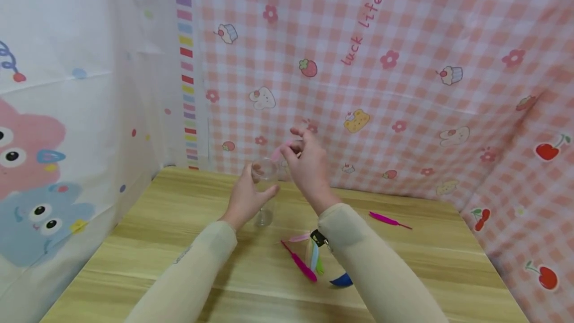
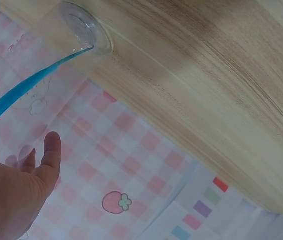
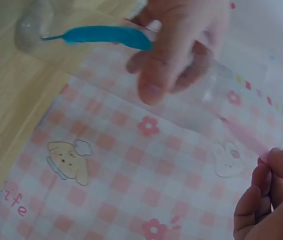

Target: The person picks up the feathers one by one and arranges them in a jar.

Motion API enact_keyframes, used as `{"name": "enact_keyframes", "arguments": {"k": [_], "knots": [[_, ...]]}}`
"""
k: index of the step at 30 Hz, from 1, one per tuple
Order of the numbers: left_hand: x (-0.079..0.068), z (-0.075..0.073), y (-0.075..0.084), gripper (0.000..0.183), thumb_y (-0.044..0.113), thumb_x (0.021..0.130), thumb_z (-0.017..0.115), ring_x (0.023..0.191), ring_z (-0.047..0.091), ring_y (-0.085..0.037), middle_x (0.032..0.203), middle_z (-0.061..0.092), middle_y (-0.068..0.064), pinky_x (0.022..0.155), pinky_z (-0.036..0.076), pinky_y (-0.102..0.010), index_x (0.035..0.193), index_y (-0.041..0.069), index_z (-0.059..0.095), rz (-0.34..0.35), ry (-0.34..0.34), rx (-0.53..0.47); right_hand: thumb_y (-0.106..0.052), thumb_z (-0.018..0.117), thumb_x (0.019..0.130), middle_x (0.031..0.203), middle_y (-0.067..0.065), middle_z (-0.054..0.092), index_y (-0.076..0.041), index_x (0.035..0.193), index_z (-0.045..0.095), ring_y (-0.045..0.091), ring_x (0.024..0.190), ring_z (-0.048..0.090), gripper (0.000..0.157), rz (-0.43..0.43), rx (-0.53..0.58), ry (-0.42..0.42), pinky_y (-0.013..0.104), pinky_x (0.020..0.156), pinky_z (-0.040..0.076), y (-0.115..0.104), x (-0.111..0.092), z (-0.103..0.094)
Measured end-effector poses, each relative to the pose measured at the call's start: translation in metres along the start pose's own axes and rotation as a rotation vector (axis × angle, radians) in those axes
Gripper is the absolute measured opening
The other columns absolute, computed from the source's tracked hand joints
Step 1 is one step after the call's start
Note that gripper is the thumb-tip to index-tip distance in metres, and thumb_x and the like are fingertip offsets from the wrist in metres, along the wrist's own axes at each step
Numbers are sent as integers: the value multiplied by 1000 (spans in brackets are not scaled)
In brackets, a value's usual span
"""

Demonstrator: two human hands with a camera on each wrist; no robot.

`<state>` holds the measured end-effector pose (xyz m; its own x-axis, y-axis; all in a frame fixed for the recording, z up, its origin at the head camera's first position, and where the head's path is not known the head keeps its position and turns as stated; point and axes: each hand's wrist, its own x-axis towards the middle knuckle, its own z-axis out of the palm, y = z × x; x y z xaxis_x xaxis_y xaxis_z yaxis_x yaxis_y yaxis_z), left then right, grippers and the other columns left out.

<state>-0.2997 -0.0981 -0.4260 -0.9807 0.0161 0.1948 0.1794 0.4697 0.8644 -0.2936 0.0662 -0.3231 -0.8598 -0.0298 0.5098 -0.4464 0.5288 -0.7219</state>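
A tall clear plastic cylinder (image 1: 264, 217) stands upright near the table's back edge, and my left hand (image 1: 246, 197) grips it near the top with fingers behind and thumb in front. Inside it a blue feather (image 3: 104, 37) leans with its quill at the bottom, also visible in the left wrist view. My right hand (image 1: 309, 166) pinches a pale pink feather (image 3: 244, 135) between thumb and index finger. That feather's quill end is right at the open mouth of the cylinder.
On the wooden table (image 1: 188, 248) lie a magenta feather (image 1: 302, 265), a light pink one (image 1: 299, 238), a green one (image 1: 320, 266) and a dark blue one (image 1: 342, 280) partly behind my right sleeve. Another magenta feather (image 1: 384, 219) lies farther right. Checked cloth (image 1: 403, 93) hangs behind.
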Motion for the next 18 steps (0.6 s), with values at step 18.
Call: {"name": "enact_keyframes", "arguments": {"k": [18], "knots": [[0,-1,0,83,42,93,84,141,57,-44,150,57,-23,115,52,-61,156,13,37,-36,-6,0,-28,65,107,151,28,59,3,155,48,47,139,58,60,308,-452,-414,60,114,51,148,-17,-102]]}}
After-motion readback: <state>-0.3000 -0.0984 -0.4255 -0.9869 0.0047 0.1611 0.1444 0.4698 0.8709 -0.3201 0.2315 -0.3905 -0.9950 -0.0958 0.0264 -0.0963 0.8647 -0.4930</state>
